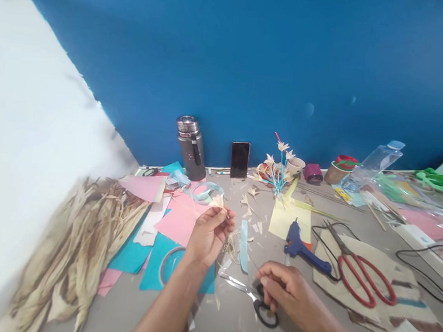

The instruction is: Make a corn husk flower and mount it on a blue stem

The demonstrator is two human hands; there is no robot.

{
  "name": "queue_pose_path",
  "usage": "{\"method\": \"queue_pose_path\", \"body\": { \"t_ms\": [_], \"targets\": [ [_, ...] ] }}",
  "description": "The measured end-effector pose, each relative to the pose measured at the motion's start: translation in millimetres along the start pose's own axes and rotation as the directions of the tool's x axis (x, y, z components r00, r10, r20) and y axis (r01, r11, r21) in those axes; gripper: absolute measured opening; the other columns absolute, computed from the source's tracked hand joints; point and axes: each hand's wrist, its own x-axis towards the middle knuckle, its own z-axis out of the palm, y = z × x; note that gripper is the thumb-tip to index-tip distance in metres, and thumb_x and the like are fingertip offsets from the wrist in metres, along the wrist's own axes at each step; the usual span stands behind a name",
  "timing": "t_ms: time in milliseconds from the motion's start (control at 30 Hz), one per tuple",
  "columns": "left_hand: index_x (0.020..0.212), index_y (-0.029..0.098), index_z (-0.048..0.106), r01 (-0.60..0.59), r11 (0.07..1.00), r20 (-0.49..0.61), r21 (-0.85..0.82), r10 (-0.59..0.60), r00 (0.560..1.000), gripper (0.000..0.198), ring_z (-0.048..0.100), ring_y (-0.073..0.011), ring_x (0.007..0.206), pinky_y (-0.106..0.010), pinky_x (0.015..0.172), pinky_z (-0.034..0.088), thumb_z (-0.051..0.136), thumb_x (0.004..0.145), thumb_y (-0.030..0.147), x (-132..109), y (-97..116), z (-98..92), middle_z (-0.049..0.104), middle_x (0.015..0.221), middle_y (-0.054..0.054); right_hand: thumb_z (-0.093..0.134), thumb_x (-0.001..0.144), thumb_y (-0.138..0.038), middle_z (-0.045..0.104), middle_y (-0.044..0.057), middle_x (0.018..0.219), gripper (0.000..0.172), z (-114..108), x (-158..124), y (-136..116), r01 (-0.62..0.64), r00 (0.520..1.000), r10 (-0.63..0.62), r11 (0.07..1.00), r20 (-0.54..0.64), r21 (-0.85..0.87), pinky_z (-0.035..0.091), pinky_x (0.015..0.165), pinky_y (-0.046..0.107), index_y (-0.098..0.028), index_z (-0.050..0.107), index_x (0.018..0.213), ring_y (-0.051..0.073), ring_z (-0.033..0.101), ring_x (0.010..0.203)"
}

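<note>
My left hand [210, 231] is closed, pinching a small cream flower [216, 201] that looks made of dried husk, above the scraps. My right hand [284, 291] is low over the table with its fingers curled. A thin strand seems to show at its fingertips, but I cannot make out what they hold. Just under those fingers lie small scissors [240, 285] with black handles, blades apart; the hand partly hides one handle. A light blue strip [244, 247] lies between my hands. Several similar flowers on blue stems [280, 173] stand at the back.
A blue glue gun [303, 249] and large red-handled scissors [364, 279] lie at the right with cables. Dried husks [88, 247] are heaped left, beside pink paper [181, 214] and a tape roll [165, 266]. A flask [192, 151] and a phone [240, 160] stand by the wall.
</note>
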Motion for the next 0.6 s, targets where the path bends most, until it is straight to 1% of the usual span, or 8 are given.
{"method": "queue_pose_path", "body": {
  "t_ms": [100,200,300,433,533,600],
  "targets": [
    [0.079,0.013,0.068,0.026,0.998,-0.029,-0.049,-0.028,0.999,0.028,0.066,-0.0112,0.066,-0.021,0.062,0.052,0.089,0.063,0.024,1.7,0.3,-2.9,0.073,0.079,-0.005,0.05,0.092,-0.035,0.066,0.0,0.066,0.022,-0.8,2.4,1.7,-0.04,0.999,0.04,0.999,-0.001,0.002,0.045,0.056,0.024,-0.017,0.063,0.093,0.014,0.06,0.055],
    [0.08,0.014,0.069,0.04,0.997,-0.031,-0.06,-0.042,0.999,0.025,0.066,-0.012,0.068,-0.022,0.063,0.053,0.087,0.067,0.024,2.3,0.3,-4.5,0.073,0.08,-0.006,0.051,0.092,-0.039,0.065,0.0,0.066,0.025,-2.5,3.6,1.8,-0.065,0.998,0.065,0.998,-0.007,-0.009,0.045,0.057,0.024,-0.017,0.062,0.092,0.014,0.061,0.056],
    [0.08,0.013,0.07,0.021,0.998,-0.045,-0.053,-0.024,0.999,0.027,0.066,-0.0121,0.068,-0.022,0.063,0.053,0.088,0.065,0.026,1.7,-0.4,-4.7,0.073,0.08,-0.006,0.051,0.091,-0.041,0.065,0.0,0.066,0.026,-3.5,4.8,-1.2,-0.089,0.996,0.089,0.996,0.019,0.006,0.044,0.057,0.024,-0.017,0.062,0.092,0.014,0.061,0.055],
    [0.08,0.015,0.069,-0.02,0.999,-0.052,-0.032,0.018,0.998,0.028,0.065,-0.011,0.068,-0.022,0.064,0.051,0.089,0.065,0.027,0.8,-0.8,-4.7,0.072,0.081,-0.004,0.053,0.089,-0.039,0.067,0.0,0.071,0.025,-4.4,7.3,-5.3,-0.115,0.992,0.113,0.993,0.059,0.032,0.042,0.056,0.024,-0.017,0.062,0.095,0.013,0.062,0.054],
    [0.08,0.016,0.068,-0.035,0.998,-0.072,-0.05,0.032,0.997,0.027,0.065,-0.0109,0.071,-0.022,0.066,0.052,0.089,0.066,0.027,0.9,0.0,-5.0,0.07,0.081,-0.002,0.052,0.089,-0.035,0.068,0.0,0.076,0.022,-4.9,8.7,-6.0,-0.113,0.99,0.108,0.992,0.09,0.055,0.042,0.054,0.022,-0.017,0.063,0.097,0.012,0.062,0.053],
    [0.078,0.016,0.067,-0.047,0.997,-0.084,-0.064,0.042,0.996,0.028,0.064,-0.0109,0.073,-0.023,0.067,0.052,0.089,0.065,0.026,1.4,0.3,-5.1,0.069,0.08,-0.001,0.052,0.089,-0.032,0.068,0.0,0.077,0.02,-5.1,9.0,-7.0,-0.124,0.986,0.115,0.99,0.119,0.069,0.042,0.054,0.022,-0.017,0.064,0.097,0.011,0.062,0.053]
  ]
}}
